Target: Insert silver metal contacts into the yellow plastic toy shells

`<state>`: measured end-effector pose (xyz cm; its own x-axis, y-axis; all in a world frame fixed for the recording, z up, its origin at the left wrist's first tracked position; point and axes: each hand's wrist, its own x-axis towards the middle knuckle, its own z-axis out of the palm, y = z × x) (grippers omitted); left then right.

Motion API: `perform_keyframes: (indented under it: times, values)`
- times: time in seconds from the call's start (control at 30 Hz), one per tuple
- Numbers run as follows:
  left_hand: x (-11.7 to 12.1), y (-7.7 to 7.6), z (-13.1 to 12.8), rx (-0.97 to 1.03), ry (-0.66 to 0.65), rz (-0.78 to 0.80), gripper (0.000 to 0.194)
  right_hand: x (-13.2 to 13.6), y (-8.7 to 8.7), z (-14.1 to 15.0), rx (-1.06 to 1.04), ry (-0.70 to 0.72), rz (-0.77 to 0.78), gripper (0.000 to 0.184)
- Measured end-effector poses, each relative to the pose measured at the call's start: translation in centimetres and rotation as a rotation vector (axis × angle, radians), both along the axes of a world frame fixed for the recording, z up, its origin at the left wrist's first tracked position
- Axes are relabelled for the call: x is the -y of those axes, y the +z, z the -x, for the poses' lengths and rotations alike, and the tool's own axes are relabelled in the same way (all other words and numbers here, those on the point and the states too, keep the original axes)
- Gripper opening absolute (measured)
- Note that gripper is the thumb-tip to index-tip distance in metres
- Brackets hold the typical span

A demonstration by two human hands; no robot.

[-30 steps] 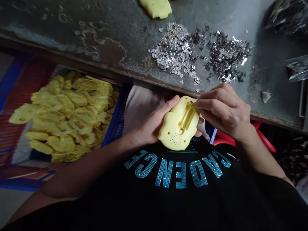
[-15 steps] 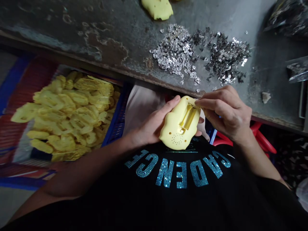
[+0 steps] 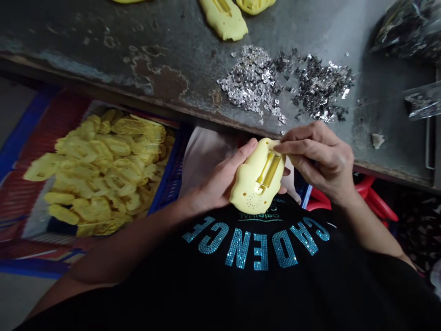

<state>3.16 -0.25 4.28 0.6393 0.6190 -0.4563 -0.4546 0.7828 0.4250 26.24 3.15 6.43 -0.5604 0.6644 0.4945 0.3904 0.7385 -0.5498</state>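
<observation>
**Right hand (image 3: 320, 161) closes in on upper end of yellow plastic casing (image 3: 246, 184)**

Since the earlier frame, the right hand's fingers (image 3: 287, 145) have moved slightly toward 9 o'clock across the casing's upper end. The view has also tipped: items on the steel counter (image 3: 86, 41) sit lower in frame, and further yellow casings (image 3: 255, 4) have entered at the top edge.

Casing position: centre of view, above the black T-shirt (image 3: 257, 248), with its long axis running from about 1 o'clock to 7 o'clock. The right hand lies at 3 o'clock and reaches its upper end. The left hand (image 3: 217, 184) lies at 9 o'clock and is nearer the casing's body, cradling it from beneath, with the thumb along one edge and the fingers curled behind.

Right-hand fingers are narrowly pinched at the rim beside the rectangular slot (image 3: 268, 169); whether they hold a small part there cannot be told.

Also noted: silver metal clips (image 3: 253, 78) and darker metal clips (image 3: 322, 87) in loose piles at 12 and 1 o'clock; a blue crate (image 3: 168, 184) of yellow casings at 9 o'clock; a clear plastic bag (image 3: 423, 101) at 2 o'clock.
</observation>
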Motion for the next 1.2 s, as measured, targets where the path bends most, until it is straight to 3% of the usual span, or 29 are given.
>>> perform_keyframes:
  times: [0.1, 0.27, 0.33, 0.43, 0.57, 0.67, 0.8, 0.93, 1.2]
  values:
    - [0.0, 0.3, 0.0, -0.015, -0.008, -0.002, 0.068, 0.0, -0.2, 0.1, 0.016, -0.01, -0.061, 0.022]
    - [0.2, -0.1, -0.1, -0.028, -0.009, -0.004, 0.071, 0.0, -1.2, -0.2, 0.159, -0.003, -0.427, 0.022]
    - [0.2, -0.5, -0.2, -0.019, 0.002, -0.006, 0.069, -0.1, -1.5, -0.2, 0.231, 0.017, -0.465, 0.023]
    - [0.1, -0.9, -0.3, -0.029, 0.042, -0.015, 0.063, -0.3, -1.6, -0.1, 0.184, 0.021, -0.326, 0.024]
    - [0.2, -1.0, -0.5, -0.039, 0.119, -0.091, 0.057, -0.9, -0.8, -0.2, -0.039, 0.071, 0.142, 0.02]
    - [0.5, -0.9, -0.7, -0.11, 0.206, -0.205, 0.056, -1.4, 0.2, -0.5, -0.061, 0.033, 0.291, 0.027]
    - [0.9, -1.0, -0.8, -0.271, 0.296, -0.373, 0.061, -1.4, 1.3, -0.4, 0.083, 0.034, 0.277, 0.026]
    - [1.3, -1.0, -0.3, -0.41, 0.294, -0.527, 0.058, -0.9, 1.0, 0.1, 0.168, -0.003, 0.102, 0.028]
    - [3.1, 0.4, 2.3, -0.581, 0.133, -0.835, 0.068, 0.6, -1.4, 0.4, -0.042, -0.113, -0.059, 0.024]
